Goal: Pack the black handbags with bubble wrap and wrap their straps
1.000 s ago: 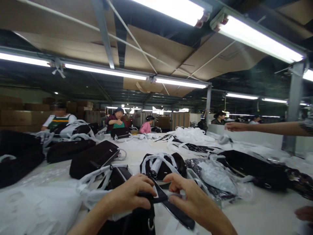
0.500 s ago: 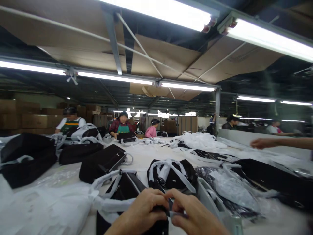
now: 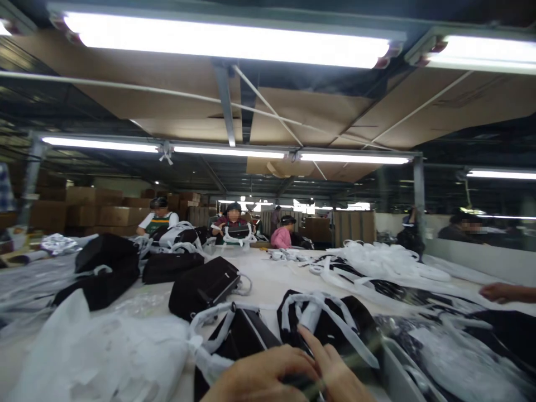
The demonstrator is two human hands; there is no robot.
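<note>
At the bottom centre my left hand (image 3: pixel 268 373) is closed, its fingers curled over a dark part of the black bag (image 3: pixel 247 334) with white-wrapped handles. Right beside it is my right hand (image 3: pixel 335 368), its index finger stretched forward and the other fingers bent at a small dark piece between the hands. What they grip there is mostly hidden and blurred. Just beyond the fingertips lies a second black bag (image 3: pixel 354 321), its handles also wrapped in white.
Several black bags, one of them here (image 3: pixel 203 287), lie to the left behind a white plastic heap (image 3: pixel 113 352). A grey bin (image 3: pixel 402 368) stands at right, by clear plastic bags (image 3: pixel 464 357). White strips (image 3: pixel 381 259) pile farther back. A co-worker's hand (image 3: pixel 498 292) reaches in at right.
The view has swung left and tilted up, so things sit farther right. My hands appear lower in the picture, and my right index finger now points forward. A co-worker across the table has lifted a bag.
</note>
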